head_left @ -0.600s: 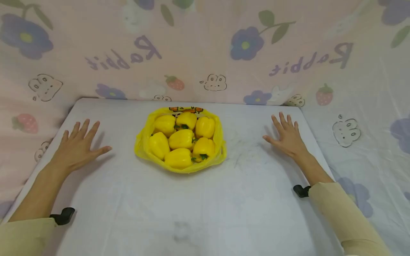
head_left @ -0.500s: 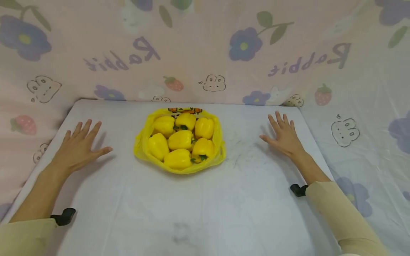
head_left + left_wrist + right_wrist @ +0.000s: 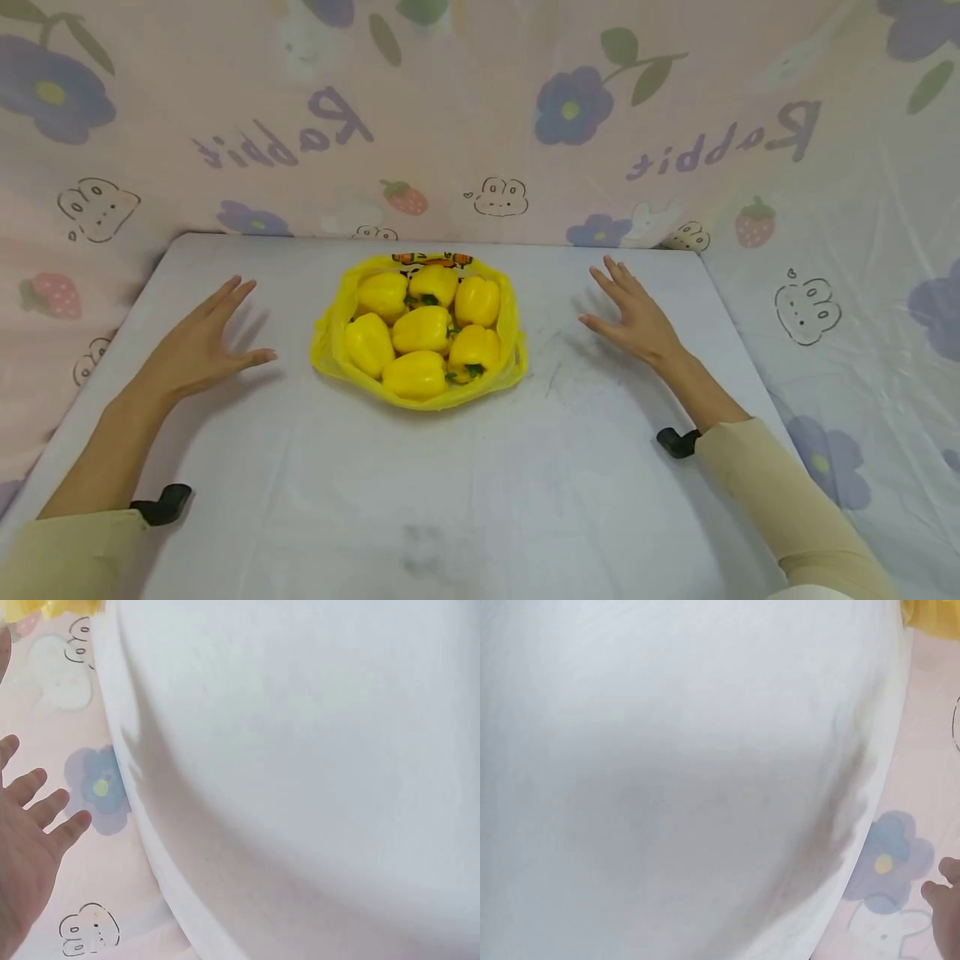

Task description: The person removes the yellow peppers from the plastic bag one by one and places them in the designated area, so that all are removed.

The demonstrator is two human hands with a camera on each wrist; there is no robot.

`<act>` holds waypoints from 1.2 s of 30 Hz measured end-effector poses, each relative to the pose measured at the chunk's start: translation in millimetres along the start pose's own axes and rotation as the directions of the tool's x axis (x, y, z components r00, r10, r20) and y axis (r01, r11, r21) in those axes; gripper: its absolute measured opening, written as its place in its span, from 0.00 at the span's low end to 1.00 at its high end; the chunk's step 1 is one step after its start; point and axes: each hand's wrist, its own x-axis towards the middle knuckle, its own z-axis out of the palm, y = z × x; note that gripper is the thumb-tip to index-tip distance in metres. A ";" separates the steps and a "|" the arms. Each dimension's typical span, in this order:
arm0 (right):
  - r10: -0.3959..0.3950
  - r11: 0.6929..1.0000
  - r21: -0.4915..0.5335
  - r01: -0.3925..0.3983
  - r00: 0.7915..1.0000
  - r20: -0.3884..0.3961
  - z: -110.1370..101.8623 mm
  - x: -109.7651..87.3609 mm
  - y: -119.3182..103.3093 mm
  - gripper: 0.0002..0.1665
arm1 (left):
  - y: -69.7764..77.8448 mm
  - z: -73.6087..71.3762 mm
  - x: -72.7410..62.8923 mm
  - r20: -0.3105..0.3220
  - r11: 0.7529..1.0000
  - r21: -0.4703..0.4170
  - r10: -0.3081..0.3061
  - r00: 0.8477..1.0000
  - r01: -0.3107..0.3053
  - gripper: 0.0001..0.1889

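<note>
Peppers (image 3: 422,330) in yellow bag (image 3: 510,325), hands (image 3: 193,352) (image 3: 639,323) either side

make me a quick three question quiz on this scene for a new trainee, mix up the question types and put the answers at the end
1. True or false: the bare left hand and the bare right hand are both apart from the open yellow plastic bag.

2. Multiple choice: how many blocky yellow bell peppers can be seen in the bag in the head view?
A) three
B) seven
C) twelve

3. Fill in the blank: the bag rests on a flat tabletop whose colour is ____.

Key: 1. true; 2. B; 3. white
</note>
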 end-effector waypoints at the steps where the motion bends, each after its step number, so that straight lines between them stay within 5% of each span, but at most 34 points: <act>1: -0.004 1.000 0.012 0.004 1.000 -0.001 0.2 0.9 -2.8 0.49 | 2.2 -0.1 0.3 0.000 1.000 -0.018 0.002 1.000 -0.002 0.60; 11: -0.161 0.980 0.101 0.172 0.981 -0.105 4.8 12.4 -24.1 0.45 | 27.2 4.4 3.9 0.013 0.984 -0.176 0.044 0.999 -0.041 0.57; 18: -0.192 0.969 0.137 0.207 0.974 -0.118 12.4 19.3 -41.3 0.40 | 51.3 4.6 9.7 0.042 0.962 -0.270 0.044 0.998 -0.032 0.55; 24: -0.255 0.931 0.229 0.283 0.956 -0.143 15.9 27.1 -56.0 0.38 | 65.8 6.5 17.2 0.053 0.941 -0.332 0.080 0.995 -0.058 0.52; 36: -0.252 0.876 0.395 0.278 0.961 -0.117 27.6 40.4 -81.9 0.33 | 74.5 16.5 29.2 0.130 0.918 -0.393 0.108 0.986 -0.048 0.51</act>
